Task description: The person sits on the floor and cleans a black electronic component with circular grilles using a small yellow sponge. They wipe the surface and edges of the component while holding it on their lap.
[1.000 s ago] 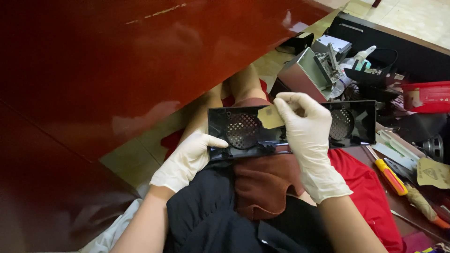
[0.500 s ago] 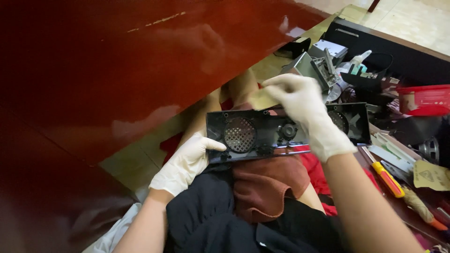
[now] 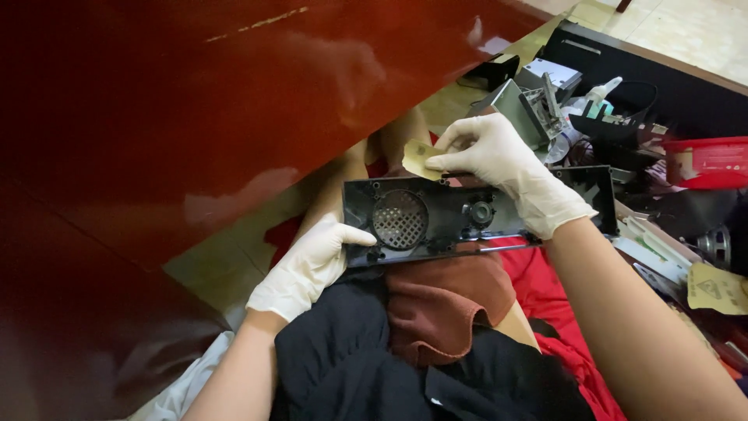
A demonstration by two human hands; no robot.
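Nearest: brown cloth (image 3: 448,308) bunched on the lap over black fabric (image 3: 374,366), red cloth (image 3: 561,312) just to the right. That's the only padding under the work.

Black plastic panel (image 3: 436,218) sits above the lap, held level, inner side up: round mesh grille on the left, small round knob mount at centre. Left hand (image 3: 312,261), gloved, is closed on the panel's lower left corner, thumb on top. Single-corner hold on a long part; my read is it can twist or slip off the glove if the other side gets pushed.

Right hand (image 3: 502,168), gloved, rests across the panel's upper edge and pinches a small tan piece (image 3: 417,158) between thumb and fingertips, just past the top rim. Piece looks thin; gloves cut feel, so it could drop between the legs or under the red-brown panel (image 3: 195,117) on the left.

Farther right: yellow-tan label (image 3: 713,288), red box (image 3: 713,160), grey metal unit (image 3: 530,109), white bottle (image 3: 600,93), all packed close. A wide right-elbow sweep likely knocks something over.
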